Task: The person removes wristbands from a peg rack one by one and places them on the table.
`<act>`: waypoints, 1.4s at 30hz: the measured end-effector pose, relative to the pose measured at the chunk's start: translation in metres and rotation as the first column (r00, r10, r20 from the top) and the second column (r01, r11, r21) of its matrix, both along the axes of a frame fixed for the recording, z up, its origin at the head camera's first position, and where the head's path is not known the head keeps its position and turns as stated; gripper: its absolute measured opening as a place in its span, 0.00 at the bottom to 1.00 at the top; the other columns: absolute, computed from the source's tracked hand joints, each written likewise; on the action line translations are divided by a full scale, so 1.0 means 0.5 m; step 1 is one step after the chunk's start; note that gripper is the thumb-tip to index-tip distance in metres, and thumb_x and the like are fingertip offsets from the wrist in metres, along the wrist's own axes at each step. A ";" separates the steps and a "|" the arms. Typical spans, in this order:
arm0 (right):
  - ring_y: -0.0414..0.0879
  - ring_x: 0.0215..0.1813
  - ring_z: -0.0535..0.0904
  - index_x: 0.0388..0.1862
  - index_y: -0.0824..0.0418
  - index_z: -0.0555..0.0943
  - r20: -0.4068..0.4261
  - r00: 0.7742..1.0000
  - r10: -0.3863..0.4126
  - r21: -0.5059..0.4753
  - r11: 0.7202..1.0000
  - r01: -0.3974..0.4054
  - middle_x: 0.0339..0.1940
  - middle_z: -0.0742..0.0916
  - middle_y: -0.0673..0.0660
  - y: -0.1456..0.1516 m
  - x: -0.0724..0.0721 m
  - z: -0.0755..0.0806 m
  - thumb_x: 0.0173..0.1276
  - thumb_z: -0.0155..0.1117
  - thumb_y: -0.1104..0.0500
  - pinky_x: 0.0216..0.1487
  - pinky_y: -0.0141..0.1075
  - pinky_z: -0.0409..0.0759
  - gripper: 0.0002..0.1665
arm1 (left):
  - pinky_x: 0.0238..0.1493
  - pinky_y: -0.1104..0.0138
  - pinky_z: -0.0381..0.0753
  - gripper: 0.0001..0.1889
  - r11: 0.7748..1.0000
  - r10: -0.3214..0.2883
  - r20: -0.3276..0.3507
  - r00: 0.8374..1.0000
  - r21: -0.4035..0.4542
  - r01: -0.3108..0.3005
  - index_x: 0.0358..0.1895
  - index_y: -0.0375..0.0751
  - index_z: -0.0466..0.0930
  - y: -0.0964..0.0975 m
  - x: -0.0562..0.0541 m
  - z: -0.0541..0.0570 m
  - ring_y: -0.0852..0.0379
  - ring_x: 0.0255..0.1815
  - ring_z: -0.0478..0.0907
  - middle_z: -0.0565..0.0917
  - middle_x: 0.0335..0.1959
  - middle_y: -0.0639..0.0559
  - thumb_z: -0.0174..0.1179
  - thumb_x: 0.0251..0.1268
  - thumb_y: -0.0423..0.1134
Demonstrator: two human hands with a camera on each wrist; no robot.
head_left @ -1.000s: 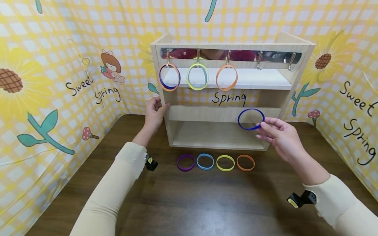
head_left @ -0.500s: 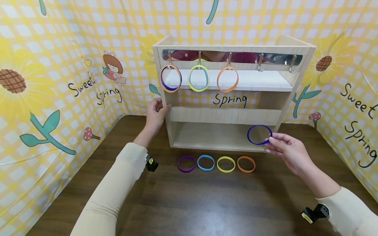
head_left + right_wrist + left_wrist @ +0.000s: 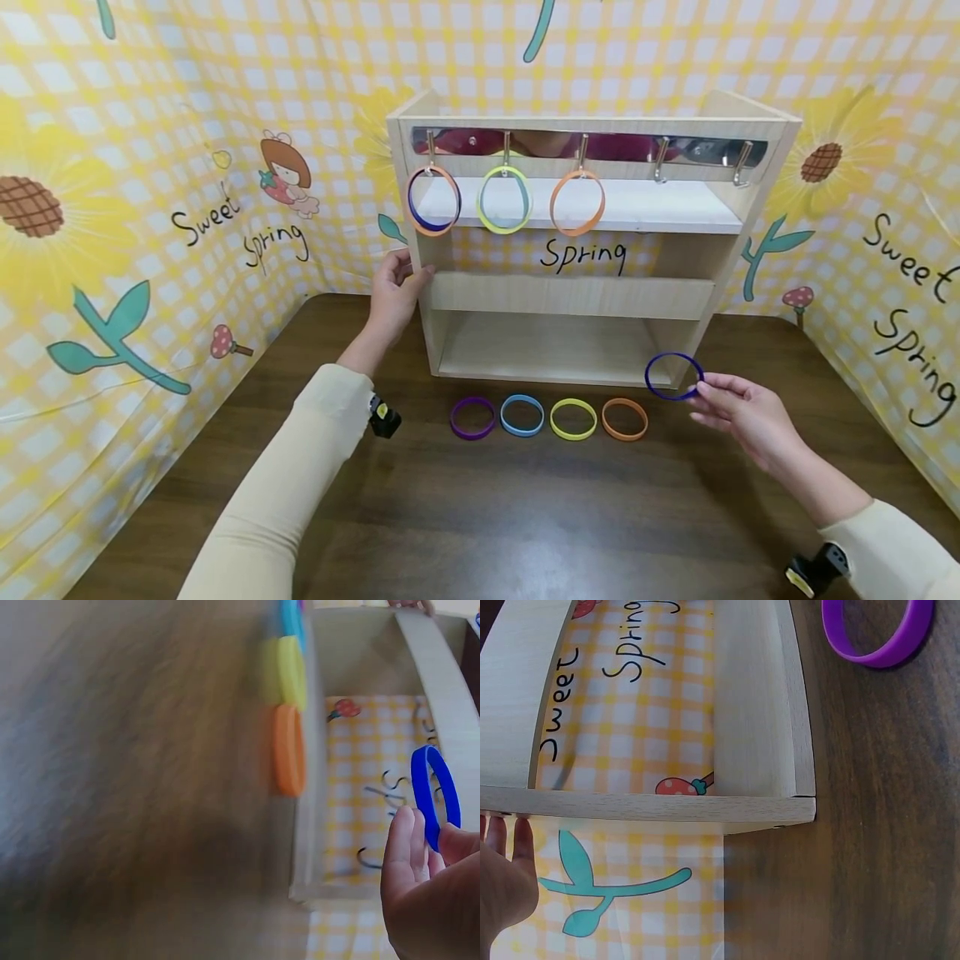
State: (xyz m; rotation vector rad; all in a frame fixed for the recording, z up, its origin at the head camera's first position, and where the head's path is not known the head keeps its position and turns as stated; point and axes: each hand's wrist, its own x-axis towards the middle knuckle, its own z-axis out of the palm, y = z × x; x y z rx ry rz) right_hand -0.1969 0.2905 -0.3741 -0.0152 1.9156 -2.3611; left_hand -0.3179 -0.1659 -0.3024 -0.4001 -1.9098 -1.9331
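In the head view my right hand (image 3: pixel 750 417) pinches a dark blue silicone wristband (image 3: pixel 651 386) by its right side, between thumb and fingers. The band is held in front of the lower right corner of a wooden shelf unit (image 3: pixel 570 293). My left hand (image 3: pixel 393 298) holds the unit's left side panel, thumb at the front edge; in the left wrist view its fingertips (image 3: pixel 523 836) touch the panel's outer face. Purple (image 3: pixel 452 421), light blue (image 3: pixel 503 421), yellow (image 3: pixel 553 423) and orange (image 3: pixel 606 427) wristbands lie in a row on the table before the unit.
A metal hook rail (image 3: pixel 630 143) runs along the unit's top. Its left hook bears an orange band (image 3: pixel 455 185) and a dark blue one; the second, a yellow band (image 3: pixel 482 212) and a light blue one; the third, an orange band (image 3: pixel 553 207). Checked cloth (image 3: pixel 225 75) surrounds the table.
My right hand has moved down and to the right with the dark blue wristband, from in front of the unit's middle board to its lower right corner. The left hand keeps its place.
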 end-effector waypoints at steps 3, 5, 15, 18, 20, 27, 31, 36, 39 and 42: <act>0.43 0.40 0.85 0.39 0.54 0.82 0.038 0.999 -0.009 0.021 1.000 0.008 0.35 0.87 0.51 0.012 0.002 -0.015 0.71 0.61 0.63 0.43 0.37 0.82 0.04 | 0.46 0.68 0.75 0.19 1.000 0.000 0.009 1.000 0.000 0.000 0.57 0.24 0.69 0.000 -0.001 -0.003 0.58 0.47 0.75 0.77 0.52 0.35 0.58 0.64 0.26; 0.43 0.40 0.85 0.39 0.54 0.81 0.055 0.998 -0.012 0.031 0.999 0.010 0.36 0.87 0.51 0.020 0.003 -0.024 0.70 0.62 0.62 0.44 0.37 0.82 0.04 | 0.45 0.68 0.75 0.18 1.000 0.003 0.016 1.000 0.003 -0.003 0.56 0.25 0.70 -0.001 -0.001 -0.005 0.58 0.47 0.75 0.79 0.49 0.42 0.58 0.64 0.26; 0.44 0.41 0.85 0.46 0.63 0.77 0.071 0.997 -0.003 0.137 0.991 -0.007 0.36 0.86 0.52 0.050 -0.006 -0.062 0.72 0.58 0.64 0.45 0.39 0.82 0.06 | 0.45 0.69 0.74 0.21 1.000 -0.001 0.013 1.000 0.001 0.001 0.59 0.21 0.67 -0.002 0.002 -0.004 0.59 0.46 0.75 0.72 0.57 0.25 0.58 0.64 0.26; 0.44 0.41 0.85 0.53 0.71 0.72 0.087 0.996 0.001 0.181 0.983 -0.017 0.36 0.86 0.52 0.053 -0.009 -0.071 0.73 0.58 0.64 0.45 0.39 0.82 0.15 | 0.45 0.70 0.75 0.21 1.000 0.005 0.012 1.000 -0.002 -0.005 0.58 0.21 0.67 -0.003 0.000 -0.004 0.60 0.46 0.75 0.74 0.55 0.27 0.58 0.64 0.26; 0.43 0.41 0.85 0.57 0.76 0.68 0.096 0.995 0.005 0.209 0.978 -0.025 0.36 0.86 0.52 0.054 -0.010 -0.075 0.73 0.57 0.64 0.45 0.39 0.82 0.20 | 0.45 0.69 0.75 0.20 1.000 0.009 0.013 1.000 0.002 -0.009 0.57 0.23 0.69 -0.005 -0.010 -0.011 0.59 0.46 0.75 0.76 0.53 0.31 0.58 0.64 0.26; 0.43 0.39 0.85 0.56 0.81 0.67 0.123 0.992 0.024 0.231 0.972 -0.053 0.37 0.85 0.53 0.052 -0.015 -0.085 0.73 0.54 0.69 0.43 0.39 0.83 0.19 | 0.47 0.68 0.75 0.20 0.999 0.038 0.013 0.999 -0.008 -0.038 0.58 0.26 0.69 -0.011 -0.044 -0.035 0.57 0.49 0.76 0.79 0.49 0.45 0.60 0.65 0.29; 0.43 0.38 0.85 0.55 0.81 0.68 0.136 0.991 0.019 0.238 0.970 -0.052 0.36 0.85 0.52 0.052 -0.015 -0.089 0.72 0.54 0.70 0.42 0.38 0.83 0.17 | 0.47 0.68 0.75 0.22 0.999 0.043 -0.005 0.999 -0.026 -0.043 0.59 0.24 0.68 -0.010 -0.048 -0.038 0.56 0.49 0.76 0.77 0.54 0.34 0.59 0.66 0.30; 0.43 0.38 0.85 0.55 0.82 0.68 0.137 0.990 0.021 0.255 0.965 -0.055 0.36 0.86 0.53 0.052 -0.014 -0.094 0.71 0.56 0.69 0.42 0.38 0.83 0.18 | 0.46 0.69 0.75 0.21 1.000 0.020 0.005 1.000 -0.015 -0.019 0.59 0.25 0.68 -0.008 -0.035 -0.026 0.58 0.48 0.76 0.74 0.56 0.29 0.59 0.65 0.29; 0.43 0.38 0.85 0.55 0.82 0.68 0.137 0.990 0.022 0.265 0.962 -0.058 0.36 0.86 0.53 0.051 -0.014 -0.097 0.71 0.56 0.69 0.42 0.38 0.83 0.19 | 0.45 0.69 0.75 0.21 1.000 -0.001 0.009 1.000 -0.005 0.001 0.59 0.23 0.68 -0.003 -0.016 -0.010 0.59 0.47 0.76 0.73 0.57 0.25 0.58 0.65 0.27; 0.43 0.38 0.85 0.55 0.82 0.68 0.142 0.990 0.016 0.280 0.958 -0.056 0.36 0.86 0.52 0.049 -0.014 -0.099 0.71 0.56 0.69 0.42 0.38 0.83 0.19 | 0.44 0.70 0.75 0.21 1.000 -0.007 0.011 1.000 0.002 0.007 0.58 0.21 0.67 0.000 -0.003 -0.001 0.59 0.46 0.76 0.72 0.56 0.23 0.58 0.64 0.26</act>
